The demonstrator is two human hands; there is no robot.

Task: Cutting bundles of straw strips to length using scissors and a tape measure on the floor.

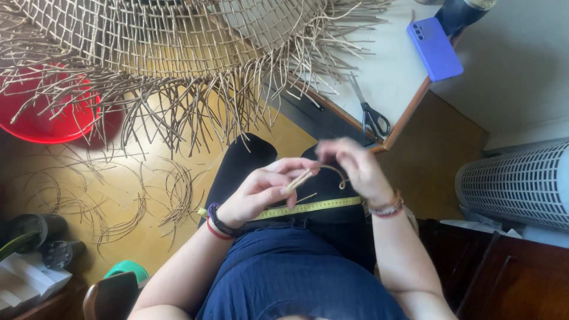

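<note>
We pinch a thin straw strand (308, 176) with our left hand (261, 192) over our lap. Our right hand (354, 169) grips its curled end. A yellow measuring tape (308, 207) lies across our legs, under a woven straw mat (178, 47).

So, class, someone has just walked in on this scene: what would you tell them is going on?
A seated person holds a short bundle of tan fibre strands between both hands above their lap. The left hand pinches the bundle, and the right hand bends a strand into a loop. A yellow tape measure lies across their legs. A large, open-weave woven piece with loose ends hangs in front. Scissors and a blue phone lie on the table.
</note>
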